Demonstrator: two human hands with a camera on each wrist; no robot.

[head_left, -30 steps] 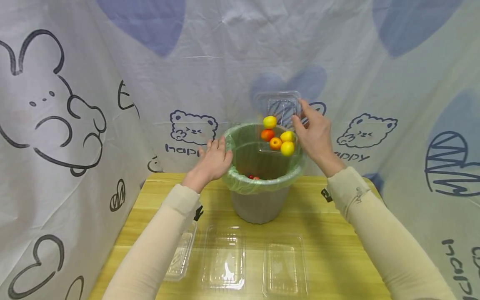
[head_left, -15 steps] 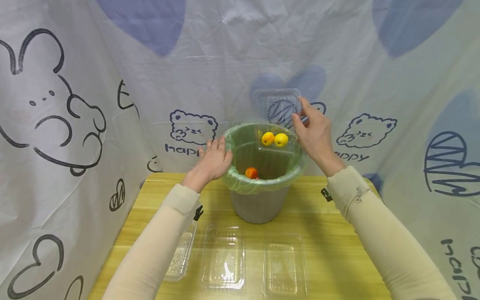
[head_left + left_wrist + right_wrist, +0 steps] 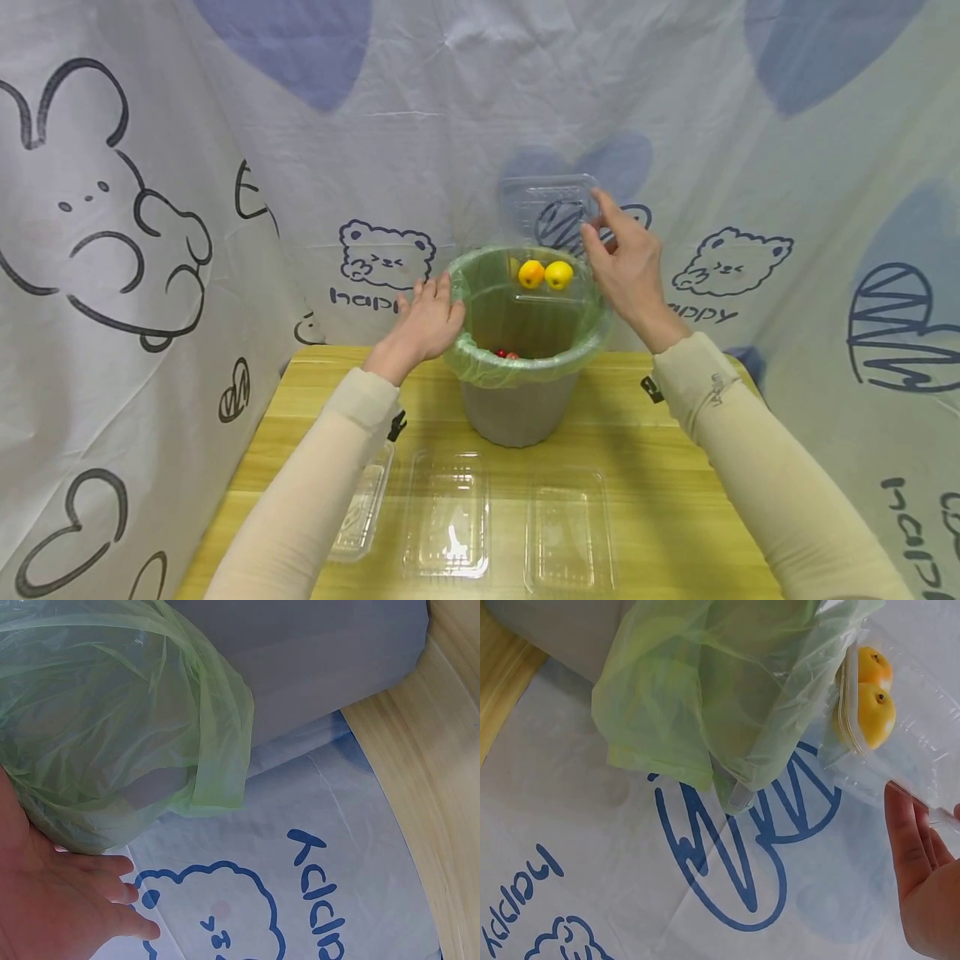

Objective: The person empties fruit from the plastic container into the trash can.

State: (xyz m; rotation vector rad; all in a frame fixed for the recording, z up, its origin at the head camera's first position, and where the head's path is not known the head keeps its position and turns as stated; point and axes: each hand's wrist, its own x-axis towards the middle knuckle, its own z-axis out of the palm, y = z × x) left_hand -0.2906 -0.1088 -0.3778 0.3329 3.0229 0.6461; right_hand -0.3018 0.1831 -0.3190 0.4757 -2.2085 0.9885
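My right hand (image 3: 628,265) pinches the edge of a clear plastic container (image 3: 558,196), tilted steeply above the back of a grey bin (image 3: 517,412). Two small yellow-orange fruits (image 3: 558,275) sit at the container's lower wall; the right wrist view shows these apple-like fruits (image 3: 875,714) close up. A pale green bag (image 3: 487,372) lines the bin and folds over its rim. On the rim's left side lies my left hand (image 3: 429,321), fingers extended against the bag. Small red things (image 3: 507,355) show inside the bin; the bin's bottom is mostly hidden.
Nearer me on the wooden table (image 3: 667,517) lie more clear containers: one at left (image 3: 363,508) partly behind my sleeve, one in the middle (image 3: 448,517), one at right (image 3: 570,533). Black clips (image 3: 652,389) sit by my sleeves. Printed cloth (image 3: 450,125) encloses the table.
The container has tilted up further. Several fruits lay in it a second ago, and two remain visible there. A red-orange fruit fell into the bin. My left hand has stayed put.
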